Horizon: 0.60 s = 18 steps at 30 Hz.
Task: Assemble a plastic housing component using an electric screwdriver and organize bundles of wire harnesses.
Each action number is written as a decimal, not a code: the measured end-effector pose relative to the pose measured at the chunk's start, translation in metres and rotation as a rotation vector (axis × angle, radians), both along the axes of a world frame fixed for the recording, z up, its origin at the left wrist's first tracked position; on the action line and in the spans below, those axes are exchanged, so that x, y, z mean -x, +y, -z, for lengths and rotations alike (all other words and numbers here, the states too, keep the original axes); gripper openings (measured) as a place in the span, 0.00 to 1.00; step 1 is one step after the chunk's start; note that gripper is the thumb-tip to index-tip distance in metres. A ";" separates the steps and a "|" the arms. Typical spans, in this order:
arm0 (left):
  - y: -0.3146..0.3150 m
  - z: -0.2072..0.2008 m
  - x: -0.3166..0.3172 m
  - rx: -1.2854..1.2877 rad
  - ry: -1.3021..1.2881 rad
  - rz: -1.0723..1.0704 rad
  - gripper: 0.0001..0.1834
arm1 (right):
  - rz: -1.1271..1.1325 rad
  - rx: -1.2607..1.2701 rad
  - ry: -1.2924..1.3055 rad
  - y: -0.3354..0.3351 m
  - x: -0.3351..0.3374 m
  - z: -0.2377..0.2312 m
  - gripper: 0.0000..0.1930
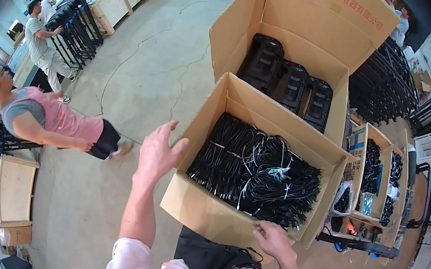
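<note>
In front of me stands an open cardboard box (pixel 200 204) filled with bundled black cables (pixel 270 175), some tied with white ties. My left hand (pixel 161 149) is raised just beyond the box's left side, fingers spread and nothing in it. At the near edge, toward the right, my right hand (pixel 273 240) has its fingers bent over the box's near flap. A second, larger carton (pixel 307 32) sits directly behind, with black moulded plastic parts (pixel 290 87) inside.
To the right, a wooden-sided bin (pixel 383 158) holds small black parts in compartments, near stacked black frames (pixel 386 76). On the left, a person in a pink top (pixel 69 119) is walking, and another handles black frames (pixel 80 22). Wooden crates (pixel 15 189) line the left side.
</note>
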<state>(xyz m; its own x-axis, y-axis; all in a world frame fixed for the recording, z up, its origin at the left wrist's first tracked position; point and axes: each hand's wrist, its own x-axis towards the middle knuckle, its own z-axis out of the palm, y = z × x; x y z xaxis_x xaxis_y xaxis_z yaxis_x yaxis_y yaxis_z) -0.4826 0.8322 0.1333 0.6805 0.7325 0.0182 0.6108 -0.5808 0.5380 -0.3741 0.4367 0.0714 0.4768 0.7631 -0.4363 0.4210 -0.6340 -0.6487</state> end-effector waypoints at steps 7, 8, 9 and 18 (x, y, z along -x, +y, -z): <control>-0.071 -0.014 -0.008 -0.318 -0.309 0.027 0.27 | 0.172 -0.162 -0.036 -0.015 -0.001 0.028 0.13; -0.083 -0.011 -0.007 -0.219 -0.450 0.147 0.24 | 0.220 -0.164 -0.036 -0.013 0.000 0.026 0.12; -0.095 -0.006 -0.009 -0.115 -0.588 0.269 0.20 | 0.270 -0.166 -0.037 -0.013 0.002 0.025 0.11; -0.221 0.142 -0.124 -0.045 -0.083 0.824 0.39 | 0.327 -0.317 -0.158 -0.021 0.013 0.060 0.09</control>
